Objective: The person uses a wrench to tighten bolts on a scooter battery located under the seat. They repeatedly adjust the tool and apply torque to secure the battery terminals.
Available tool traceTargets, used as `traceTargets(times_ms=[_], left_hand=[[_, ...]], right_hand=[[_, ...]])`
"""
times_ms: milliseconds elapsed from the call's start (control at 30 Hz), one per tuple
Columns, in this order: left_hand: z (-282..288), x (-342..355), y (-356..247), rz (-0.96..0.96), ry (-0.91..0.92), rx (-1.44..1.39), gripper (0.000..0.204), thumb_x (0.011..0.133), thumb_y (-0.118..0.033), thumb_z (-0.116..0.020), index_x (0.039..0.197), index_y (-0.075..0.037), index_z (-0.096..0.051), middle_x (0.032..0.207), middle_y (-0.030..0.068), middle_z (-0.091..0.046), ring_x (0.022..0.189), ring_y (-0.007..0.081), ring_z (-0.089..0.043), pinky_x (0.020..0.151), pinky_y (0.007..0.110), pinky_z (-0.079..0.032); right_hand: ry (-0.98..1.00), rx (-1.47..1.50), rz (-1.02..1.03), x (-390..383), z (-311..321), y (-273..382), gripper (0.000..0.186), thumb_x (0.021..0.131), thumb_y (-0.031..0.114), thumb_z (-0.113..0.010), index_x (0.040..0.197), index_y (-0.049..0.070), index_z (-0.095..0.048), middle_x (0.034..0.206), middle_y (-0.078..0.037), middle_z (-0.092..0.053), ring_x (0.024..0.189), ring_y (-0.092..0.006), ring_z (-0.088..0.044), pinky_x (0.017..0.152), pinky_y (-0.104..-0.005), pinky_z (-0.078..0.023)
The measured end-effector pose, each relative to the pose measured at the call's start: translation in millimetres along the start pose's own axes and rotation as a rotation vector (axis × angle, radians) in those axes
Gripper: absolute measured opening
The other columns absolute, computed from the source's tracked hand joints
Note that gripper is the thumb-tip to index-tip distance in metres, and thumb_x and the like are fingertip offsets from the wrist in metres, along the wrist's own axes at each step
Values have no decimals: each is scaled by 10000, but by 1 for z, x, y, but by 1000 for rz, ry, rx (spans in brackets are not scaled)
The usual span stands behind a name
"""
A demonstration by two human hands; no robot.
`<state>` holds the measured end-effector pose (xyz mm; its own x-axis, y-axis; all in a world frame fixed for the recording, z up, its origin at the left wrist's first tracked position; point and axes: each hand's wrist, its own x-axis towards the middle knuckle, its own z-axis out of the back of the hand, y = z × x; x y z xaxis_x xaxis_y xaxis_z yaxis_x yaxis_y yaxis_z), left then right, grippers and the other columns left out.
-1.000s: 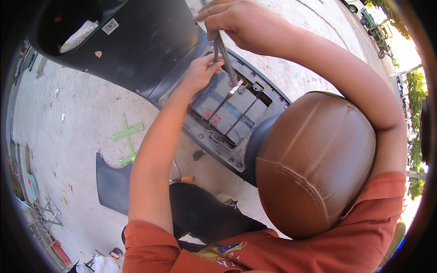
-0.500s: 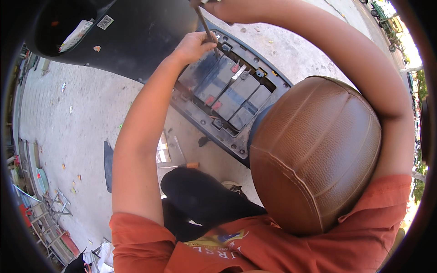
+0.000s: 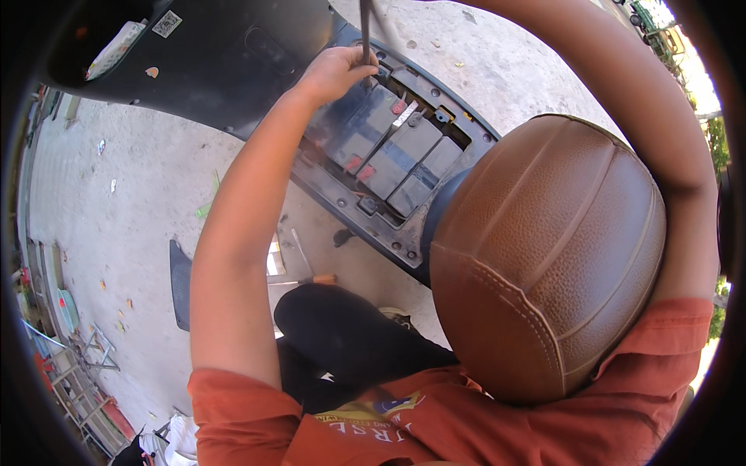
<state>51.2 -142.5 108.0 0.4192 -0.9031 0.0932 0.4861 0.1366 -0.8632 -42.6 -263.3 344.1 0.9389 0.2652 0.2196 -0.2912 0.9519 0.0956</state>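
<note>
My left hand (image 3: 338,71) is closed around a dark, narrow strip (image 3: 365,33) that runs up past the top edge. A second, blurred strand (image 3: 385,29) slants beside it; whether the two are one piece I cannot tell. Just below the hand, several grey batteries (image 3: 400,151) sit side by side in the uncovered floorboard compartment of a scooter (image 3: 330,190). Red terminal covers (image 3: 365,172) and a light metal connecting strip (image 3: 405,116) show on top of them. My right forearm (image 3: 544,23) reaches beyond the upper edge, so the right hand is out of sight.
The scooter's brown leather seat (image 3: 548,248) bulges between my arms. Its dark front panel (image 3: 233,70) rises at upper left. Beside my knee (image 3: 326,318) lies an orange-handled screwdriver (image 3: 322,279) on the concrete, with a dark panel (image 3: 179,283) further left. Metal frames (image 3: 81,380) stand at lower left.
The strip has swung from a slant to nearly upright. My right hand has moved up out of the picture. My left hand has lifted slightly, still gripping the strip.
</note>
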Motion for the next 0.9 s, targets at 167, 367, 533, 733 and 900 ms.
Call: traceTargets(times_ms=[167, 367, 533, 733, 900], left_hand=[[-1, 1, -16, 85, -31, 100, 131, 987, -150, -717, 1067, -47, -725, 920, 19, -727, 867, 102, -660, 834, 282, -524], [1, 7, 6, 7, -9, 114, 123, 985, -153, -720, 1054, -51, -718, 874, 14, -709, 838, 96, -632, 795, 287, -515], [0, 11, -1, 81, -17, 156, 90, 986, -125, -709, 1031, -47, -711, 861, 3, -691, 832, 95, -619, 811, 284, -511], [2, 13, 4, 17, 68, 117, 104, 984, -148, -718, 1023, -51, -716, 855, -1, -690, 826, 88, -615, 800, 285, -507], [-5, 12, 8, -2, 24, 144, 105, 993, -140, -703, 1031, -42, -713, 877, 3, -702, 845, 93, -624, 813, 289, -509]], right_hand=[[4, -310, -180, 0, -6, 4, 170, 710, -18, -647, 797, 43, -779, 812, -175, -743, 825, -345, -735, 751, -433, -583], [67, -91, 22, 1, 0, 2, 128, 692, 39, -694, 785, 57, -779, 827, -163, -748, 838, -355, -732, 747, -441, -577], [-115, -137, 13, -4, -7, 0, 188, 721, 7, -651, 863, 39, -770, 847, -203, -742, 845, -407, -720, 769, -447, -578], [66, -12, -17, -1, 5, -5, 177, 740, 53, -657, 876, 18, -764, 884, -221, -742, 899, -405, -723, 803, -441, -579], [-140, -69, -72, -8, -1, 4, 176, 753, 5, -634, 870, 18, -764, 862, -219, -738, 874, -386, -724, 802, -432, -577]])
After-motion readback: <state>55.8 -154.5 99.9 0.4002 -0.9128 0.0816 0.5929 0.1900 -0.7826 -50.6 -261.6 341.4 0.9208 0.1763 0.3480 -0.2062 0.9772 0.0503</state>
